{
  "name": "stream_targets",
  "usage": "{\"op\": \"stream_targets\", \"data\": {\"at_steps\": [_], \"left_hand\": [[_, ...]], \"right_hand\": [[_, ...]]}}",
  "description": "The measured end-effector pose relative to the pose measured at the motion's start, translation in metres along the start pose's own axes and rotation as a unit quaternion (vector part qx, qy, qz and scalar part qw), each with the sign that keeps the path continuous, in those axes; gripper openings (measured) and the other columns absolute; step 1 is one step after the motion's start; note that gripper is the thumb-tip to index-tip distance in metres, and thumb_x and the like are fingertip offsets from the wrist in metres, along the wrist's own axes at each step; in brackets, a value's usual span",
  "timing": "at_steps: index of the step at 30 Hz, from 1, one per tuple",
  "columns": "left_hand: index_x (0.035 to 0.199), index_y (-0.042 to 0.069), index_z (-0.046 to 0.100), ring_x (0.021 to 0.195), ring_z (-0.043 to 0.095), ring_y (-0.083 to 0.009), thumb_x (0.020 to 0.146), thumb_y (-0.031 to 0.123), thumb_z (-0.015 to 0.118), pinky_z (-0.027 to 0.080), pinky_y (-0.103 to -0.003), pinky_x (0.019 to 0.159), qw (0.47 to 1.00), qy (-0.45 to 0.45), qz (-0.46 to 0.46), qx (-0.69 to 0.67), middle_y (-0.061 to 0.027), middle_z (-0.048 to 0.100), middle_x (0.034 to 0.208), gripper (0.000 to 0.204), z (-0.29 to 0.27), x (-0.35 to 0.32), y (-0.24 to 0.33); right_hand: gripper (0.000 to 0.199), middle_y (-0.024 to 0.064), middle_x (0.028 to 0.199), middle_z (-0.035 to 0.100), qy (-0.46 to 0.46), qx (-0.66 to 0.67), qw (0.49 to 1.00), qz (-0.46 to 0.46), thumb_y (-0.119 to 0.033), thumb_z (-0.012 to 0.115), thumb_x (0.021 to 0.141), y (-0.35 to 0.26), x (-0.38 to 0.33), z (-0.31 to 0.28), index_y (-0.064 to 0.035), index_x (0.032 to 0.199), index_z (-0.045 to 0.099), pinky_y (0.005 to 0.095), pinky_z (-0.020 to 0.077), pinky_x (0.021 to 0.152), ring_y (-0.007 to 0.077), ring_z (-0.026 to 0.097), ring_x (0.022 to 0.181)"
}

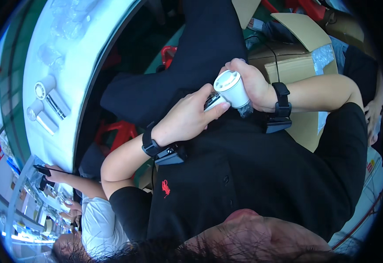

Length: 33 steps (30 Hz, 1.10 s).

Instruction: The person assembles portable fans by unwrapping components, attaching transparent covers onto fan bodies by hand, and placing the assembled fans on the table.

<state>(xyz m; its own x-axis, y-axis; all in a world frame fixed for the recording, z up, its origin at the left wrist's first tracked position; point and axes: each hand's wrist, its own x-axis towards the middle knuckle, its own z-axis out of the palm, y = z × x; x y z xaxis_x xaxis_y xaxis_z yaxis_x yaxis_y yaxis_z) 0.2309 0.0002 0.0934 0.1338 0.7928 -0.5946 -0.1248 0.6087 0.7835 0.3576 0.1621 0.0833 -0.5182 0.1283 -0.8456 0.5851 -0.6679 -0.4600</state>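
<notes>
My right hand (255, 83) is wrapped around a white cylindrical part (235, 93) with a round, slotted end face tilted up. Crumpled clear plastic (246, 110) sticks out below it. My left hand (189, 115) pinches a smaller white piece (214, 101) with a dark slotted side, thumb on top and close against the cylinder. The two parts meet or nearly meet; I cannot tell whether they are joined. Both hands are over my lap, with black straps and small dark devices at the wrists.
On the white table (88, 44) at left lie similar white cylindrical parts (45, 87), white slotted pieces (58, 104) and clear plastic bags (69, 22). An open cardboard box (303, 65) stands at right. Red stools (119, 133) are below; another person (99, 219) works at lower left.
</notes>
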Motion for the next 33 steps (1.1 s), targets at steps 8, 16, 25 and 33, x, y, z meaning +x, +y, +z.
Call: {"op": "stream_targets", "data": {"at_steps": [8,16,25,33], "left_hand": [[0.116,0.001,0.046,0.068,0.064,-0.0105,0.1,0.033,0.057,0.053,-0.024,0.062,0.895,-0.211,0.024,-0.392,-0.0064,0.065,0.088,0.037,-0.026,-0.005,-0.031],[0.109,0.001,0.049,0.067,0.062,-0.0082,0.1,0.037,0.055,0.051,-0.021,0.059,0.953,-0.104,0.026,-0.283,-0.0063,0.064,0.087,0.038,-0.002,-0.008,-0.034],[0.105,0.002,0.052,0.059,0.052,-0.0064,0.101,0.04,0.053,0.046,-0.023,0.054,0.971,-0.058,-0.017,-0.233,-0.0017,0.058,0.079,0.038,0.01,-0.025,-0.006],[0.115,0.002,0.052,0.076,0.062,-0.0108,0.1,0.034,0.056,0.051,-0.024,0.066,0.974,0.063,0.15,-0.156,-0.0052,0.064,0.09,0.035,0.006,-0.006,-0.045]], "right_hand": [[0.045,0.0057,0.085,0.065,-0.271,-0.256,0.883,-0.284,-0.038,0.041,0.098,-0.051,0.007,-0.003,-0.0012,0.092,0.066,0.0269,0.0478,0.076,0.0131,0.06,0.081],[0.041,0.0053,0.088,0.065,-0.134,-0.195,0.972,0.014,-0.034,0.044,0.098,-0.046,0.006,0.013,-0.0026,0.087,0.068,0.0255,0.0473,0.073,0.0123,0.061,0.08],[0.032,0.005,0.082,0.061,-0.094,-0.148,0.984,0.028,-0.026,0.049,0.094,-0.024,-0.01,0.015,-0.0021,0.082,0.068,0.0258,0.0476,0.072,0.0125,0.06,0.079],[0.029,0.002,0.082,0.059,-0.171,-0.182,0.96,-0.125,-0.024,0.048,0.097,-0.027,0.021,0.031,-0.0034,0.086,0.065,0.024,0.0446,0.063,0.0099,0.056,0.071]]}}
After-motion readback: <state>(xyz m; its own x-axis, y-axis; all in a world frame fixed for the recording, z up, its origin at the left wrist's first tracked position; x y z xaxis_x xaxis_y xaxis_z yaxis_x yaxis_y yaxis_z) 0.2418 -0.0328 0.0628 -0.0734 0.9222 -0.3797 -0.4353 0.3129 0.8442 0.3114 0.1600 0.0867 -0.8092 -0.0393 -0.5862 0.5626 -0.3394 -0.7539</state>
